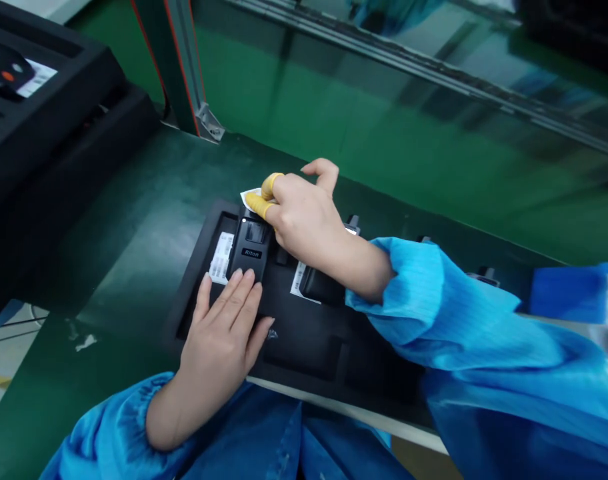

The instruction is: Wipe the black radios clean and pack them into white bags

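A black handheld device (250,248) marked "Riton" lies in a black foam tray (309,347). My left hand (225,327) rests flat with its fingertips on the device's lower end, fingers stretched out. My right hand (304,210), with yellow covers on two fingers, presses a small white cloth (251,197) against the device's upper end. Beside the device, to its left, sits a white barcode label sheet (221,259). A second black device (323,287) lies in the tray under my right wrist, partly hidden, with another label sheet (297,279) beside it.
Stacked black foam trays (79,87) stand at the left, the top one holding a device with an orange button (7,77). Behind the green table (134,233) rise a metal post (177,73) and a green panel (284,93). A blue item (564,293) lies at the right.
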`<control>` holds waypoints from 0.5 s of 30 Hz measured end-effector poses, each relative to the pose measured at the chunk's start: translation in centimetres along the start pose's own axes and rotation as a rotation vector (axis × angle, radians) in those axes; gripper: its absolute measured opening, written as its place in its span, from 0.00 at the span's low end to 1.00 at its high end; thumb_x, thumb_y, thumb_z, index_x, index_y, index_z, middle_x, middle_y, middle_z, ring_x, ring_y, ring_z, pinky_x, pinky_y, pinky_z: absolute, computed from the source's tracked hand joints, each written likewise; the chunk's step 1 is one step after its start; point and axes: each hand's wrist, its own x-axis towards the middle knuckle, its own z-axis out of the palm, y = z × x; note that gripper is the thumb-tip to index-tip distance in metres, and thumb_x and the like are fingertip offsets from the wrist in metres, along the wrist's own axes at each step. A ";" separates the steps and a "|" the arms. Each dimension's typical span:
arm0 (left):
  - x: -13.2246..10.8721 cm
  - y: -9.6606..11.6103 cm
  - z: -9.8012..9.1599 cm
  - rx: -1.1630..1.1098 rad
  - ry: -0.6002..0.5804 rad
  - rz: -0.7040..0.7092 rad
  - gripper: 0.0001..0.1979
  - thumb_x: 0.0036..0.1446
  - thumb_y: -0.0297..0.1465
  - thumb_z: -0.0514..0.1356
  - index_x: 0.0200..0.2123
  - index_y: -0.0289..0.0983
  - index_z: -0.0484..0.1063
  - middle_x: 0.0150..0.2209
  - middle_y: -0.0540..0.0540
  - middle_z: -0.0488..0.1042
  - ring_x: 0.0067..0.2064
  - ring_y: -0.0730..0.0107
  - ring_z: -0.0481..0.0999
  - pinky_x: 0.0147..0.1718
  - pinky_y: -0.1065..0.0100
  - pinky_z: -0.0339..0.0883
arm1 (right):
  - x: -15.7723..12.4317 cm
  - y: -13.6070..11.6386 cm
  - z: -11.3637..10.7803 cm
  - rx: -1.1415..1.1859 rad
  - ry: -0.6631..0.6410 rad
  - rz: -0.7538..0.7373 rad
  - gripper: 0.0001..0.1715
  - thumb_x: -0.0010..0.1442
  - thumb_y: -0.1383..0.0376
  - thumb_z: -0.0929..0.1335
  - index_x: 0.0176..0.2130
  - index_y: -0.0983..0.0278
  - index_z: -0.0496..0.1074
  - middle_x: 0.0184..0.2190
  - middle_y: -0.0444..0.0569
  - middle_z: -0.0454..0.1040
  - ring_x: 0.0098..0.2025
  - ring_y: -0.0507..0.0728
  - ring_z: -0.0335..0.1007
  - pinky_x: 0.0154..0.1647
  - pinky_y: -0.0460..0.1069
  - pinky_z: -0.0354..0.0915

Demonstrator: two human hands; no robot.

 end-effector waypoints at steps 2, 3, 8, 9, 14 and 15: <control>0.1 0.0 -0.1 -0.010 -0.004 -0.008 0.16 0.61 0.29 0.57 0.50 0.27 0.69 0.53 0.34 0.73 0.55 0.54 0.73 0.62 0.48 0.51 | -0.1 -0.1 -0.3 -0.048 -0.032 -0.057 0.23 0.66 0.71 0.53 0.37 0.61 0.73 0.32 0.44 0.68 0.37 0.52 0.61 0.53 0.60 0.43; 0.1 0.0 -0.1 -0.015 -0.005 -0.009 0.16 0.61 0.29 0.57 0.50 0.27 0.69 0.53 0.34 0.74 0.55 0.54 0.73 0.63 0.48 0.50 | -0.4 0.0 -0.5 -0.074 -0.048 -0.091 0.24 0.66 0.71 0.53 0.37 0.60 0.74 0.32 0.43 0.69 0.37 0.52 0.61 0.53 0.59 0.43; 0.1 -0.1 -0.1 -0.027 -0.008 -0.014 0.15 0.61 0.29 0.56 0.49 0.27 0.70 0.52 0.35 0.74 0.55 0.55 0.72 0.63 0.50 0.49 | -2.6 1.3 -0.6 -0.134 0.013 -0.143 0.25 0.66 0.72 0.53 0.35 0.58 0.75 0.33 0.42 0.72 0.37 0.51 0.61 0.52 0.58 0.41; 0.1 -0.1 -0.1 -0.031 -0.012 -0.015 0.15 0.62 0.29 0.56 0.49 0.27 0.70 0.52 0.35 0.74 0.56 0.55 0.72 0.63 0.50 0.49 | -2.9 1.5 -0.4 -0.131 0.032 -0.117 0.25 0.65 0.72 0.54 0.35 0.59 0.76 0.33 0.42 0.72 0.36 0.51 0.61 0.52 0.59 0.40; 0.0 -0.2 -0.1 -0.043 -0.007 -0.020 0.15 0.61 0.29 0.57 0.49 0.28 0.70 0.52 0.36 0.74 0.56 0.55 0.72 0.63 0.50 0.49 | -2.4 0.9 0.0 -0.149 0.051 -0.097 0.26 0.66 0.71 0.53 0.37 0.59 0.75 0.32 0.42 0.71 0.37 0.51 0.61 0.52 0.59 0.40; 0.0 -0.2 -0.1 -0.042 -0.006 -0.019 0.15 0.61 0.28 0.57 0.49 0.27 0.70 0.52 0.36 0.74 0.55 0.55 0.72 0.63 0.50 0.49 | -1.9 0.6 -0.1 -0.163 0.046 -0.114 0.26 0.67 0.71 0.52 0.37 0.58 0.75 0.32 0.42 0.71 0.37 0.51 0.61 0.52 0.59 0.40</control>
